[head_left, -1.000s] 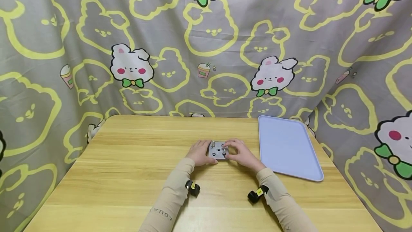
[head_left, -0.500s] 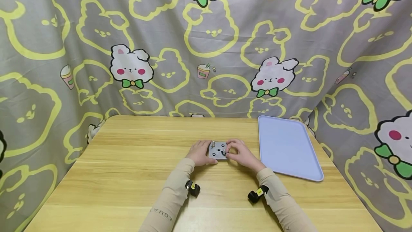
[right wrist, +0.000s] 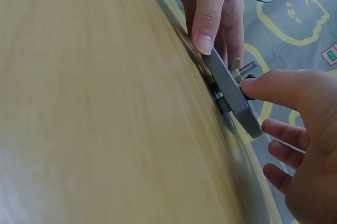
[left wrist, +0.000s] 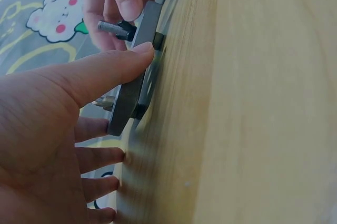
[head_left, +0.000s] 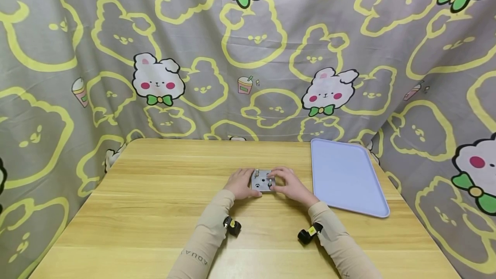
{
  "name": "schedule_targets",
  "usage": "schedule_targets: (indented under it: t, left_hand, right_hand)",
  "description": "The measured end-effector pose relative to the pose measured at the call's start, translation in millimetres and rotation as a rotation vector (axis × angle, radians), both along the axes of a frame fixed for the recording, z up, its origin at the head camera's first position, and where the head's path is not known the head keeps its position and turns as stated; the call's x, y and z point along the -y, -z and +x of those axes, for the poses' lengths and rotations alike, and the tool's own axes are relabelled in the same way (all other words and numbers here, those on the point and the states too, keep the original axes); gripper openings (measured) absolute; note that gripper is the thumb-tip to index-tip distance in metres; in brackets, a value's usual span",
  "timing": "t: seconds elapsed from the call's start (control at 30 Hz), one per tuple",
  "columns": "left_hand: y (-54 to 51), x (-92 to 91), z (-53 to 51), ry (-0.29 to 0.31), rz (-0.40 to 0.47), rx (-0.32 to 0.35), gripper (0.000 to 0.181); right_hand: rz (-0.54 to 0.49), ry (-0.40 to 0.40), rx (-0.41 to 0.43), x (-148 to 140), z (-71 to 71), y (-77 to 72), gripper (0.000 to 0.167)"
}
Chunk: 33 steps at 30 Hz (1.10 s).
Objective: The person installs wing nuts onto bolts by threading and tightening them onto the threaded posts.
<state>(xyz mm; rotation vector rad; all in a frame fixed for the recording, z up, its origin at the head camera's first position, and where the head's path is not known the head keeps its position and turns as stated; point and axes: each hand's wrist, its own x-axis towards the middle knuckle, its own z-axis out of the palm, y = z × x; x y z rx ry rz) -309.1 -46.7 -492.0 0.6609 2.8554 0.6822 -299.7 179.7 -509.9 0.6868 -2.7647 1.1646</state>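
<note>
A grey metal plate point(head_left: 262, 186) with holes lies near the middle of the table, bolts standing up from it. My left hand point(head_left: 239, 183) holds its left side, thumb on the near edge and index finger on the far edge. A brass-coloured wing nut point(right wrist: 236, 70) sits on the far-left bolt. At the right, a black nut point(left wrist: 125, 30) is on a threaded bolt point(left wrist: 109, 27). My right hand point(head_left: 291, 185) has its thumb against this nut, with the index finger curled round towards its far side. That fingertip's contact is partly hidden. Short feet under the plate show in both wrist views.
A pale blue tray point(head_left: 348, 180) lies to the right on the wooden table point(head_left: 155, 218). A patterned grey curtain point(head_left: 271, 55) hangs behind and at both sides. Each wrist wears a small black camera.
Half a second ago the right fingers were drawn closer together at the black nut; now index finger and thumb are spread wider around it. The left hand and plate have not visibly moved.
</note>
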Motion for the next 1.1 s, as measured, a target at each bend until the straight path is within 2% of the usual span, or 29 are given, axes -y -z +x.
schedule_targets:
  t: [0.2,0.47,0.7,0.9,1.03,1.1]
  left_hand:
    - [-2.5,-0.3,1.1,-0.007,-0.002,0.011,0.093]
    - [-2.0,0.3,1.4,0.000,0.002,-0.001,0.093]
    - [-0.6,0.1,2.0,-0.004,0.007,-0.002,0.093]
    - [-1.5,-0.4,2.6,-0.003,0.016,-0.024,0.091]
    - [-1.8,-0.2,2.1,-0.007,0.014,-0.024,0.092]
    - [-2.4,0.0,1.5,-0.011,0.015,-0.004,0.093]
  right_hand:
    - [0.022,-0.011,-0.005,0.2,0.5,-0.8,0.027]
    - [0.032,0.017,-0.031,3.1,-0.9,2.0,0.024]
    - [0.023,0.084,-0.039,9.1,-0.2,3.7,0.017]
    - [0.000,0.140,-0.037,12.0,1.6,-0.1,0.025]
    - [0.025,0.127,-0.045,11.4,1.7,-0.9,0.024]
    - [0.026,0.109,-0.053,10.8,1.6,-1.8,0.020]
